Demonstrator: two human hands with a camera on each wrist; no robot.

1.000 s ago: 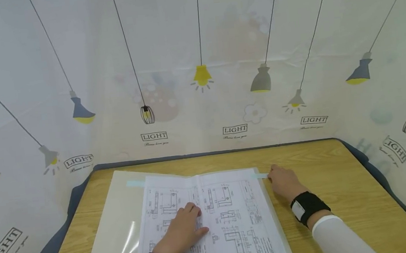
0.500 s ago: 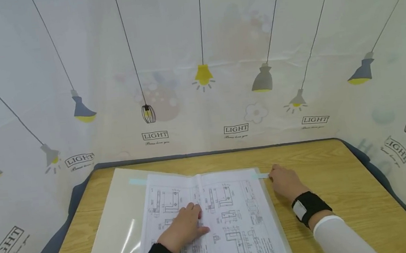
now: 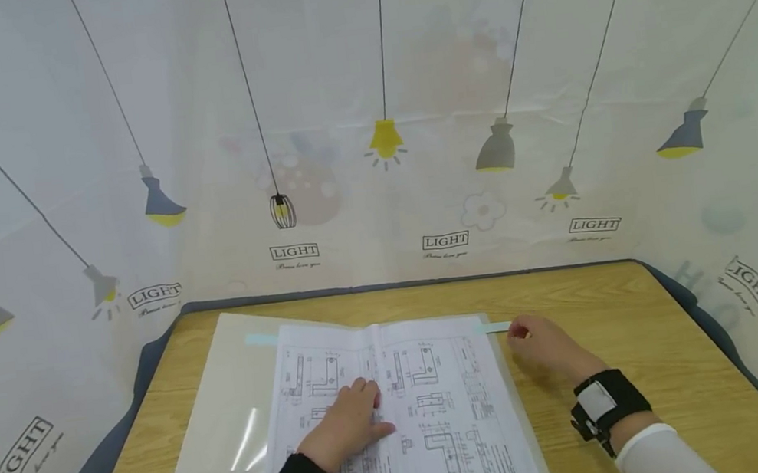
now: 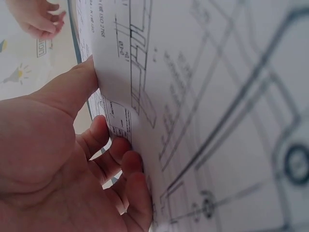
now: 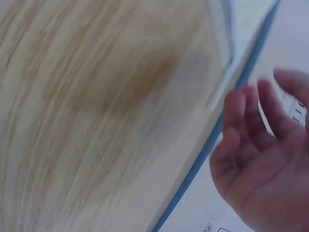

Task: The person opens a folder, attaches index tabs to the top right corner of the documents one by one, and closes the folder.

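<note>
An open booklet of printed technical drawings (image 3: 462,366) lies on a pale glossy board (image 3: 207,416). My left hand (image 3: 350,424) rests on its left page near the fold, fingers stretched out and thumb spread toward the right page. In the left wrist view, the fingertips touch the paper (image 4: 193,145). Light-blue tape (image 3: 497,327) sticks out past the top right edge of the booklet, and another light-blue strip (image 3: 261,340) lies at the top left. Beside the free end of the right strip is my right hand (image 3: 546,346), its fingers (image 5: 235,104) loosely bent with nothing between them.
The wooden table (image 3: 610,320) extends to the right and behind the booklet. A blue-grey edge (image 3: 412,284) borders the tabletop. Around it stands a pale wall covering (image 3: 335,79) printed with hanging lamps.
My right hand has drawn back slightly from the tape end and turned at the wrist. The left hand stays on the page. The head view has shifted a little.
</note>
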